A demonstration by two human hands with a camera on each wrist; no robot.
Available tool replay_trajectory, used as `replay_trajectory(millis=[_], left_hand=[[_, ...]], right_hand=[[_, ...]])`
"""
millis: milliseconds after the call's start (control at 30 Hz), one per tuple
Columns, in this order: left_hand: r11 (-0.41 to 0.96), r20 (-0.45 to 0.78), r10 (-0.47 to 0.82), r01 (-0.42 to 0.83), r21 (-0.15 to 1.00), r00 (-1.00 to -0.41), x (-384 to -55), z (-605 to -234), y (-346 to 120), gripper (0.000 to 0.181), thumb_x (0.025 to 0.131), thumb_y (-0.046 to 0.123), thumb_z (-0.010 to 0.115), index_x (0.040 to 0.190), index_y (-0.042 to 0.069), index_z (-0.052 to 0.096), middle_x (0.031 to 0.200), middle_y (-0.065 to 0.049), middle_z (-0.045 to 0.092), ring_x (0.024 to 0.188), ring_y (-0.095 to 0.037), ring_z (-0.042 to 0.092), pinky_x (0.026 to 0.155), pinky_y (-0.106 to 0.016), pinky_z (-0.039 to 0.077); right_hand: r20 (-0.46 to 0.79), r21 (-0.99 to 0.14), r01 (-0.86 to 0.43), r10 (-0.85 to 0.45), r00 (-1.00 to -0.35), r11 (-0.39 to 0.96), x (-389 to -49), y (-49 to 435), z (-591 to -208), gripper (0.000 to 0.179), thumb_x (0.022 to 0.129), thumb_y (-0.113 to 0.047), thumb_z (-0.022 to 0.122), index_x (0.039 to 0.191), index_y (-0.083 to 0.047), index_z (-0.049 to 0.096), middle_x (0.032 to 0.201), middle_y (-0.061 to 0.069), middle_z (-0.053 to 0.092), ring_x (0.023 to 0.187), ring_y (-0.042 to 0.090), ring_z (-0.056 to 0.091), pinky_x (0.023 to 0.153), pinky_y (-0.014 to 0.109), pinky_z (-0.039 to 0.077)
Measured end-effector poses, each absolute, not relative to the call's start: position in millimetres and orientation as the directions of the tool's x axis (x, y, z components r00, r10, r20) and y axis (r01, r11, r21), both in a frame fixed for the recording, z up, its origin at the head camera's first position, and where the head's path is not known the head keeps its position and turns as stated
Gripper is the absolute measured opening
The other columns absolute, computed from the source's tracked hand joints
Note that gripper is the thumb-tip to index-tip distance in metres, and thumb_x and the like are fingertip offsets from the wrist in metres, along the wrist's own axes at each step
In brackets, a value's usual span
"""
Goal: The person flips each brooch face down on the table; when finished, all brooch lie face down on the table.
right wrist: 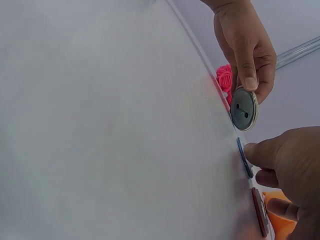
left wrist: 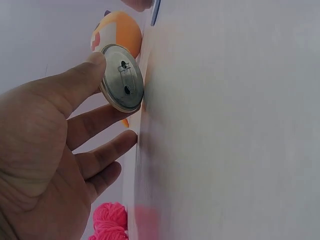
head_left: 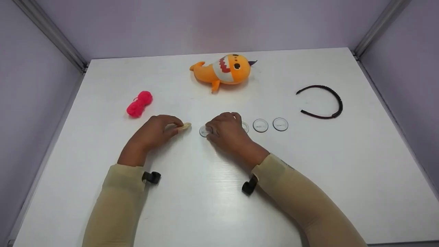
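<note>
My left hand [head_left: 156, 133] pinches a round pin badge [left wrist: 123, 78] by its rim, between thumb and forefinger. The badge is tilted on edge just above the table, its metal back and safety pin showing in the left wrist view. To its right, my right hand [head_left: 228, 132] bends over another pin badge [head_left: 204, 131], which lies flat with thumb and forefinger at its edges. The fingers partly cover this badge. Beyond that hand lie more pin badges [head_left: 260, 125], pin side up in a row; the nearest is partly hidden by the hand.
An orange shark plush toy [head_left: 228, 70] lies at the back of the white table [head_left: 205, 206]. Pink yarn [head_left: 140, 104] is at the left, and a black headband [head_left: 337, 99] at the right. Pale walls [head_left: 219, 27] border the table.
</note>
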State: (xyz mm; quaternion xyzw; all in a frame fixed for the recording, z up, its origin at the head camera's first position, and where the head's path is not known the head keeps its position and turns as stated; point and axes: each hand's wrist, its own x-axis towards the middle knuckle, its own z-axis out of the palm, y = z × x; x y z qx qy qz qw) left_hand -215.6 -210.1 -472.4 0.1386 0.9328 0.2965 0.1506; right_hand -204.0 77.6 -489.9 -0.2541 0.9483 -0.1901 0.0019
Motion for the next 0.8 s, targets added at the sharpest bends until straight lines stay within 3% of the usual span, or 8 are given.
replay_trajectory(millis=[333,800], left_hand=[[0.721,-0.115,0.404,0.239,0.650,-0.907,-216,-479,-212,0.023,0.106,0.018,0.071,0.128,0.019,0.079,0.138,-0.006,0.073,0.140,-0.031,0.061,0.124,-0.055,0.043],[0.736,-0.137,0.408,0.236,0.634,-0.902,-213,-475,-206,0.024,0.105,0.018,0.073,0.128,0.020,0.080,0.138,-0.004,0.074,0.144,-0.033,0.058,0.127,-0.057,0.040]], right_hand=[[0.111,-0.379,-0.500,-0.498,-0.860,0.779,-203,47,-482,0.032,0.106,-0.034,0.072,0.136,-0.023,0.076,0.135,-0.005,0.076,0.137,0.023,0.058,0.123,0.059,0.030],[0.159,-0.378,-0.520,-0.500,-0.851,0.766,-204,35,-487,0.019,0.106,-0.022,0.072,0.122,-0.024,0.082,0.121,-0.004,0.081,0.127,0.025,0.063,0.121,0.059,0.033]])
